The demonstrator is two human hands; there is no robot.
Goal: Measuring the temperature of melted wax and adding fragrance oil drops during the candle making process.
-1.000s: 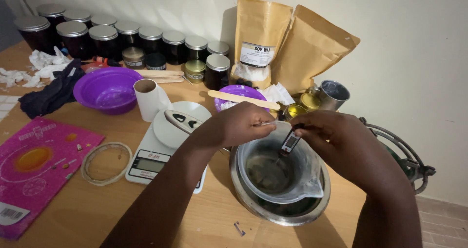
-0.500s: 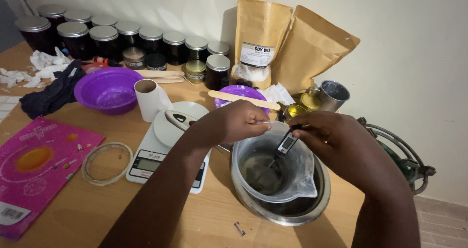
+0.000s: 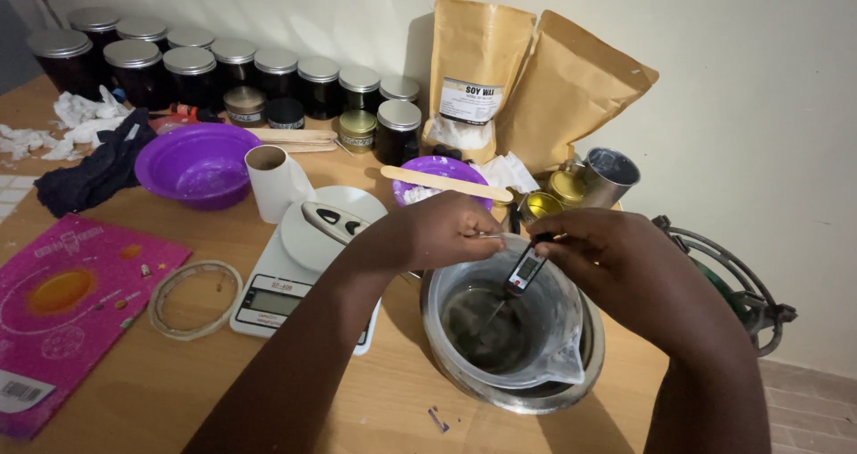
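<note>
My right hand [image 3: 616, 271] pinches a small digital probe thermometer [image 3: 525, 271] by its black head, its thin probe dipping into dark liquid in a clear pouring jug [image 3: 553, 342]. The jug sits inside a metal bowl [image 3: 585, 387] on the wooden table. My left hand [image 3: 442, 231] rests at the jug's far left rim, fingers closed on a thin metal piece there; what it is I cannot tell.
A white kitchen scale [image 3: 290, 271] lies left of the bowl. Behind it are a purple bowl [image 3: 196, 164], a cardboard tube [image 3: 272, 182], dark lidded jars [image 3: 214, 74], two brown pouches [image 3: 527, 88], small tins [image 3: 571, 191]. A pink book [image 3: 67, 307] and tape ring [image 3: 194, 298] lie at left.
The thermometer has tilted and shifted slightly toward the jug's far rim, with its probe staying in the liquid. Both hands remain almost where they were.
</note>
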